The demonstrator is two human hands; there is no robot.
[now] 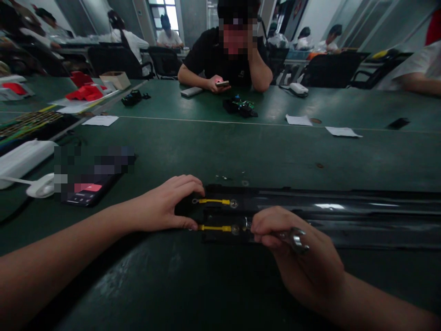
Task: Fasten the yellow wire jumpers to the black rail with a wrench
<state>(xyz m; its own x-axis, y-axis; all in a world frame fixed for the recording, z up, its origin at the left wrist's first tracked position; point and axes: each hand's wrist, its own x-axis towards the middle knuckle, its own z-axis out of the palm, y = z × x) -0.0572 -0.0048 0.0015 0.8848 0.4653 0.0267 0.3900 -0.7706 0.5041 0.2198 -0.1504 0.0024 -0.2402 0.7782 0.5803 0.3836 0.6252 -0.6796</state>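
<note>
Two long, glossy black strips [330, 205] lie side by side across the green table. At the left end of each, a short yellow wire with ring terminals [215, 201] is fastened by a round metal fitting [234, 203]. My left hand [168, 202] has thumb and fingers spread around these ends. Its thumb touches the outer end of the nearer yellow wire [215, 228], while the fingertips rest by the far strip's corner. In my closed right hand [296, 248] is a wrench [299, 240]; its open jaw sticks out above the palm. Fingers hide its other end, near the nearer strip's fitting.
To the left lie a phone [99, 179], a white charger puck [41, 185] and a white power strip [24, 161]. Across the table [193, 142], a person [230, 55] holds a phone behind a small circuit-board assembly [240, 105]. Paper slips [299, 120] and small bits lie about.
</note>
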